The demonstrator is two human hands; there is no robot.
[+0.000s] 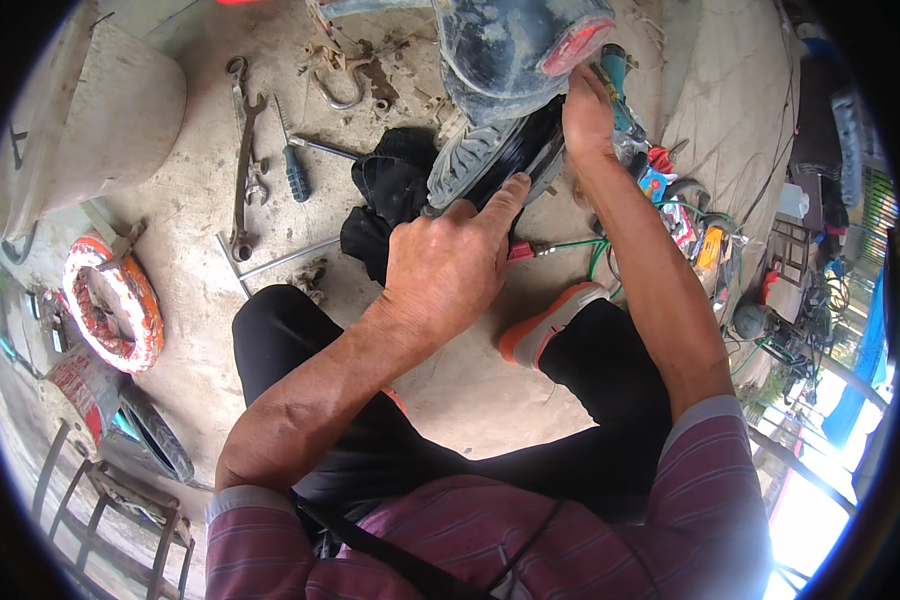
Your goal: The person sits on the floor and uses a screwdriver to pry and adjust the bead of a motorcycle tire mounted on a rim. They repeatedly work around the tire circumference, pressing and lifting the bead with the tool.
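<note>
Before me a wheel with a black tyre (516, 150) and a grey spoked hub (455, 165) stands under a dusty dark rear fender (485, 55). The fender carries a red reflector (577, 45). My left hand (448, 255) grips the tyre's near side, its index finger stretched along the rubber and other fingers partly hidden. On the far right side, my right hand (588, 115) holds the wheel below the reflector; its fingertips are hidden. A crumpled black cloth (395, 180) lies against the hub's left side.
Left of the cloth lie a long wrench (240, 180), a screwdriver (294, 170) and a T-handle wrench (285, 258). An orange and white ring (115, 305) rests farther left. Mixed packages and tools (685, 215) crowd the right, beside a green cord (598, 255).
</note>
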